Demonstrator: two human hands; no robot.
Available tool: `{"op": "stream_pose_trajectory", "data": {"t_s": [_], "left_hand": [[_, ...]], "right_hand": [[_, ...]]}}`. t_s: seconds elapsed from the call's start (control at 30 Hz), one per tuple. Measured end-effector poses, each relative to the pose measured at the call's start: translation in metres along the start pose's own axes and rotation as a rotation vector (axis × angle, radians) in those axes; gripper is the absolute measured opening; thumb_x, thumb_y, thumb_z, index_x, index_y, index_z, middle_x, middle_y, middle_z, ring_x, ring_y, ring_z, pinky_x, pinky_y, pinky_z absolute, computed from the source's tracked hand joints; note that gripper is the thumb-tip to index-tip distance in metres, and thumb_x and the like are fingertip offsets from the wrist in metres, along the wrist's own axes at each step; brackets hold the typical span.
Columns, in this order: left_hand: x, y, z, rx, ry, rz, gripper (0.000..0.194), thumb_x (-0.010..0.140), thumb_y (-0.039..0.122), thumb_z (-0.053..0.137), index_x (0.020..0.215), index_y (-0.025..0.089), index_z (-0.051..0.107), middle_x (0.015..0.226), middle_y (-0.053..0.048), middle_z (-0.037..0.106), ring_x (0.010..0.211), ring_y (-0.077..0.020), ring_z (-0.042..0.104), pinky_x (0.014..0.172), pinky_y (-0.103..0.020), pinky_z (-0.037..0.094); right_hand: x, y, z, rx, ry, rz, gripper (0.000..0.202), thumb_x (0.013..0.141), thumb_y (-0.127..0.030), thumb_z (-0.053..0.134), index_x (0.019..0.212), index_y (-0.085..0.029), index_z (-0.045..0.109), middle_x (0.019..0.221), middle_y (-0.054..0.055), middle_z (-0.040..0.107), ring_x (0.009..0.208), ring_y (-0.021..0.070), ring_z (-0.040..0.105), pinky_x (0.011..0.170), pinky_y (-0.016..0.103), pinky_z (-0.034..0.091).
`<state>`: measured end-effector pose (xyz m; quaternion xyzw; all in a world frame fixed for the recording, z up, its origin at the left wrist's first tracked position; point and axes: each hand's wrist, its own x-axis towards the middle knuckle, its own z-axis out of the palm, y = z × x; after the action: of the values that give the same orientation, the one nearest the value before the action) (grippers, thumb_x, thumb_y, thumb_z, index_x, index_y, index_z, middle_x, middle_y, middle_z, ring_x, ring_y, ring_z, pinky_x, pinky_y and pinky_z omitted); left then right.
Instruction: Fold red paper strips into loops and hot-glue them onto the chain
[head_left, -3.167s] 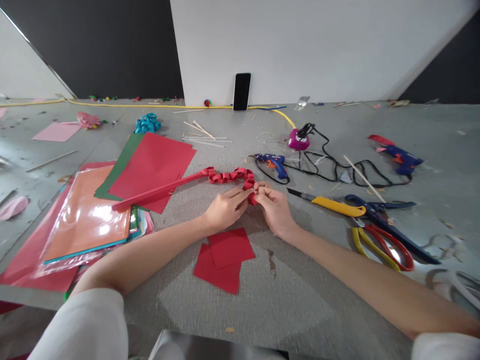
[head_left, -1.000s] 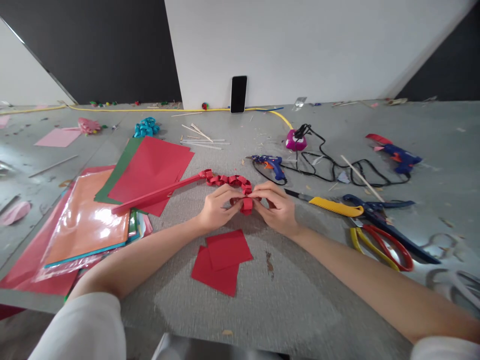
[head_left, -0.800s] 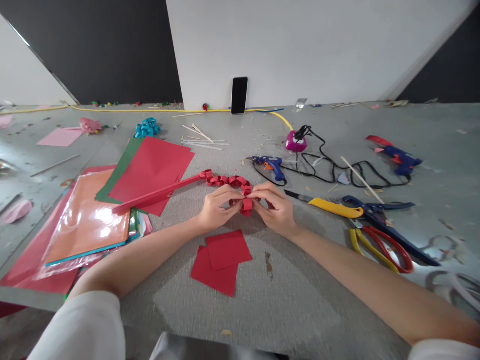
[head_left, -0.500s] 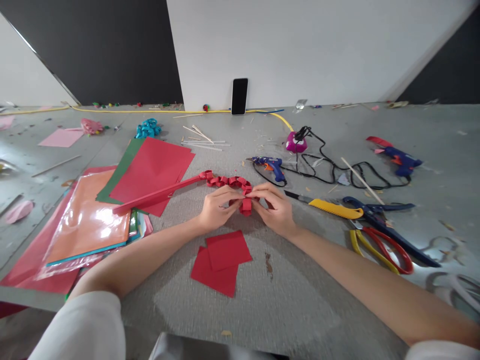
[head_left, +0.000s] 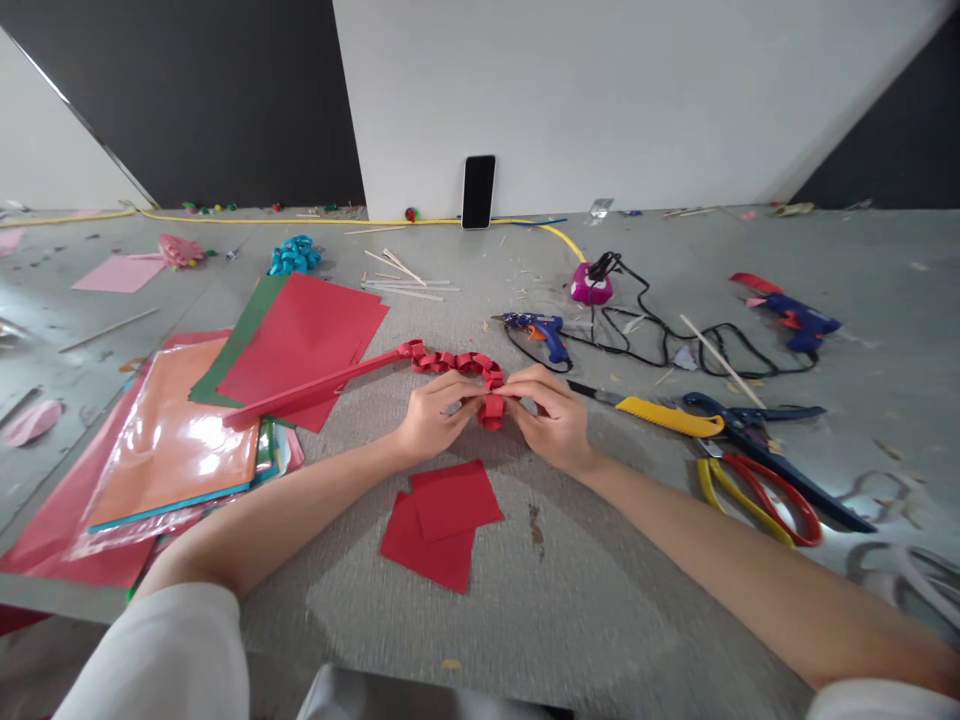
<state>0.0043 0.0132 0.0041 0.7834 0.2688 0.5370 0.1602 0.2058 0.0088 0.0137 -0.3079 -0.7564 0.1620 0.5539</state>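
A red paper chain (head_left: pixel 457 362) of small linked loops lies in front of me, with a long red strip (head_left: pixel 322 387) running from its left end across the paper sheets. My left hand (head_left: pixel 439 415) pinches the near end of the chain from the left. From the other side my right hand (head_left: pixel 549 418) pinches the same end, thumb and fingers pressed together. Between the fingertips a red loop (head_left: pixel 491 411) hangs below the pinch. Two red paper squares (head_left: pixel 457 500) overlap on the table just below my hands.
Red sheets (head_left: pixel 307 335) and a plastic packet of orange paper (head_left: pixel 180 430) lie left. Ahead are a blue glue gun (head_left: pixel 540 328), thin sticks (head_left: pixel 405 265) and a leaning phone (head_left: pixel 478 192). A yellow cutter (head_left: pixel 667 415), scissors (head_left: pixel 772 500) and a second glue gun (head_left: pixel 802 320) lie right.
Both hands stay at the chain's near end, with only slight finger movement. The whole view has shifted very slightly; nothing has been let go.
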Motion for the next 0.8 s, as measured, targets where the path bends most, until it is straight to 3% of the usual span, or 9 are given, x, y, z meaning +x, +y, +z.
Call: {"op": "stream_pose_trajectory", "data": {"t_s": [0.37,0.8], "left_hand": [[-0.0018,0.0009,0.0014,0.104,0.018,0.045,0.016,0.101,0.018,0.058,0.105,0.016,0.073,0.095,-0.009,0.076,0.089,-0.0135,0.073,0.082,-0.025,0.060],[-0.0024,-0.0002,0.0018,0.095,-0.004,-0.066,0.016,0.100,0.018,0.058,0.105,0.015,0.073,0.092,-0.008,0.076,0.086,-0.0137,0.072,0.080,-0.024,0.059]], "right_hand": [[0.0010,-0.0017,-0.0001,-0.020,-0.003,0.006,0.010,0.096,-0.026,0.068,0.096,-0.027,0.078,0.090,0.005,0.075,0.086,0.0210,0.070,0.080,0.039,0.059],[-0.0017,0.0021,0.0029,-0.039,-0.010,0.066,0.010,0.097,-0.031,0.068,0.100,-0.026,0.076,0.097,0.007,0.073,0.088,0.0207,0.069,0.081,0.038,0.059]]}}
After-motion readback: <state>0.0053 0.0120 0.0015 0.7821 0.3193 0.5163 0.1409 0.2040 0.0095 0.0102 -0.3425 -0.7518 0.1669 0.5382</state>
